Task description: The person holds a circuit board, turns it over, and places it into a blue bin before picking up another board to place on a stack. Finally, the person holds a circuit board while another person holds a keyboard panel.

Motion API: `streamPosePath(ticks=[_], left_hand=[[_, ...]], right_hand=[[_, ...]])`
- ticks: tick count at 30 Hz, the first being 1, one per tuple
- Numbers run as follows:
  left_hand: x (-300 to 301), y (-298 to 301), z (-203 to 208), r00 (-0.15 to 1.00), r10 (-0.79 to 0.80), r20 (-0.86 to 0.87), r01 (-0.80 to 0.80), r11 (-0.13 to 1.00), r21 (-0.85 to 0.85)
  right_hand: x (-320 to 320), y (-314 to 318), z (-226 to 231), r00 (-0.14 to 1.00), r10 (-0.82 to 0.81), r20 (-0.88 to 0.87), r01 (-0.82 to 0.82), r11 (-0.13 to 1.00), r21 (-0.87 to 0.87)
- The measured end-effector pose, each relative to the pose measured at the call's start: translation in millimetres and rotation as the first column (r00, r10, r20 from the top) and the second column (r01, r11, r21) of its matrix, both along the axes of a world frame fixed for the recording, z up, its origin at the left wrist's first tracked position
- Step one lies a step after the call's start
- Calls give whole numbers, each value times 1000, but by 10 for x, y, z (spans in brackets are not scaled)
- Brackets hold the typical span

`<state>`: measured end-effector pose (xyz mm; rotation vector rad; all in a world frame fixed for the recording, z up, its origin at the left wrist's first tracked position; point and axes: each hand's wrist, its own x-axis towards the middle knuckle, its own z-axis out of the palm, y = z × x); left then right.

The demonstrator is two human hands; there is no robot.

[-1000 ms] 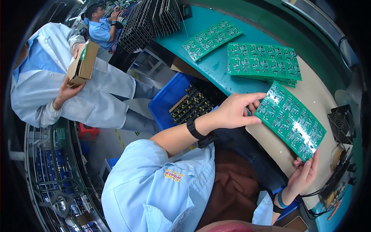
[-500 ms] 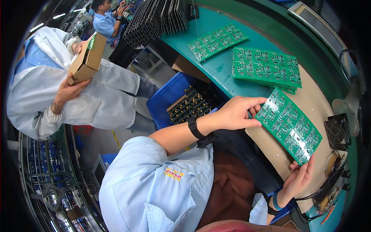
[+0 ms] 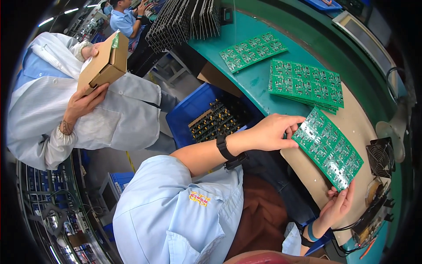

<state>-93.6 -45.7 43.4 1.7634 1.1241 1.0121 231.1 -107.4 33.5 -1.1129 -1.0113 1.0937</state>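
Note:
A green circuit board panel [image 3: 329, 147], packed with small components and catching glare, is held tilted between my two hands. My left hand [image 3: 279, 132] pinches its near-left edge between thumb and fingers; a black watch sits on that wrist. At the lower corner, my right hand [image 3: 340, 202] grips the panel with its fingers, a blue band round the wrist. Just beyond the held panel lies a stack of similar green panels [image 3: 306, 83]. Another pile of green panels [image 3: 253, 51] rests farther left on the teal table mat [image 3: 252, 83].
Under the held panel is a beige board [image 3: 307, 180]. A black fan [image 3: 380, 158] stands at the right. Left of the table, a blue bin [image 3: 184, 112] holds boards with yellow parts. A person in a white coat holds a cardboard box [image 3: 103, 66]. Racked dark boards [image 3: 182, 22] stand at the back.
The view has shifted slightly. Both hands keep hold of the panel, which has tilted a little. The other person's cardboard box has turned and moved slightly to the right.

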Motion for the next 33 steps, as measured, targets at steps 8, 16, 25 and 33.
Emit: streamPosePath(ticks=[8, 16, 25, 33], left_hand=[[-55, -78, 81, 956, 12, -292, 4, 999, 54], [-151, -267, 189, 926, 15, -376, -4, 1000, 29], [-337, -585, 100, 923, -60, -381, 85, 995, 51], [-351, -690, 55, 906, -105, -410, 129, 991, 32]], right_hand=[[-122, 46, 97, 1000, -12, -4, 12, 999, -43], [-99, 67, 127, 998, 64, 22, -62, 994, -95], [-158, 28, 130, 997, 49, 67, -45, 997, -64], [-135, 16, 75, 994, 32, 107, -29, 999, -31]])
